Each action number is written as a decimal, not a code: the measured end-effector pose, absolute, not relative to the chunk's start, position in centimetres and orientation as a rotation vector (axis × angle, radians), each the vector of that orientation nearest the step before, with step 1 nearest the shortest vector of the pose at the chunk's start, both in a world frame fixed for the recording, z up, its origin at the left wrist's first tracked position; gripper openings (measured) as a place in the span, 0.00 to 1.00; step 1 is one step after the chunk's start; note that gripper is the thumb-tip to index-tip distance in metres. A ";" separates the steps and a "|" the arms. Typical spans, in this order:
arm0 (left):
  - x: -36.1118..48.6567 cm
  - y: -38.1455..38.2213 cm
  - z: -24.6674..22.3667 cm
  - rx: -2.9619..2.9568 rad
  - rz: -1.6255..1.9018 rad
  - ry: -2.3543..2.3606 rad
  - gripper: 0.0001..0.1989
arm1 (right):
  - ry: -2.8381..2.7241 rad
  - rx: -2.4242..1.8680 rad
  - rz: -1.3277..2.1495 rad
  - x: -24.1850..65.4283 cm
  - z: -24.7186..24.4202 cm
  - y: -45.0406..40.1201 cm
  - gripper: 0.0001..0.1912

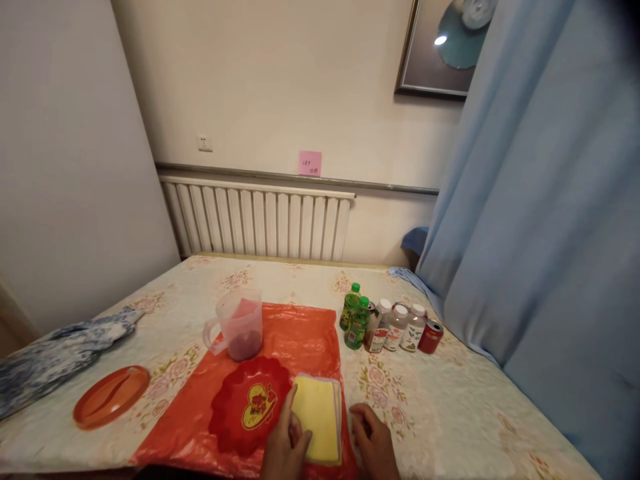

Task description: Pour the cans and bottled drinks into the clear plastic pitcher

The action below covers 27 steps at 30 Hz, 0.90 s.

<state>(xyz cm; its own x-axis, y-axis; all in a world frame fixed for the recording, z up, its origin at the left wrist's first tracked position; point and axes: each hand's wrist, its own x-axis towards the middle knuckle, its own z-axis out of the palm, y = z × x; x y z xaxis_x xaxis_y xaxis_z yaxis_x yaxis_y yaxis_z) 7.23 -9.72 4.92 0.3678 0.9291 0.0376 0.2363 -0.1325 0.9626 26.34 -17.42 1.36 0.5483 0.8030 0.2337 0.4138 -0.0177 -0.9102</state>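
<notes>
A stack of cloths with a yellow one on top lies on a red plastic sheet. At its left edge is my left hand, index finger stretched out and thumb apart, touching the yellow cloth. My right hand rests just right of the stack, fingers loosely bent and apart, with nothing visible in it. Left of the stack sits a red scalloped plate with a gold heart pattern. Behind the plate stands a clear plastic pitcher with something pink inside.
Green bottles, several white-capped bottles and a red can stand at the right. An orange lid and a blue-white cloth lie on the left. A blue curtain hangs at the right.
</notes>
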 end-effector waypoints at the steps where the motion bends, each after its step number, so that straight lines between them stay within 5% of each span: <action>1: 7.3 -9.7 5.7 1.638 0.912 1.074 0.38 | -1.034 -1.628 0.363 25.9 2.7 -17.3 0.15; 6: 7.8 -9.4 9.4 1.824 1.120 1.111 0.41 | -1.208 -1.578 0.109 23.8 8.5 -16.8 0.30; 13: 8.3 -7.2 12.1 2.189 1.097 1.222 0.38 | -1.445 -1.557 -0.259 23.2 11.5 -14.3 0.36; 20: 9.7 -2.8 11.7 2.338 0.489 1.453 0.42 | -1.489 -1.962 0.123 25.1 11.4 -9.7 0.46; 27: 10.2 -2.2 10.8 2.280 0.387 1.442 0.45 | -1.470 -2.066 0.219 25.4 10.3 -9.4 0.48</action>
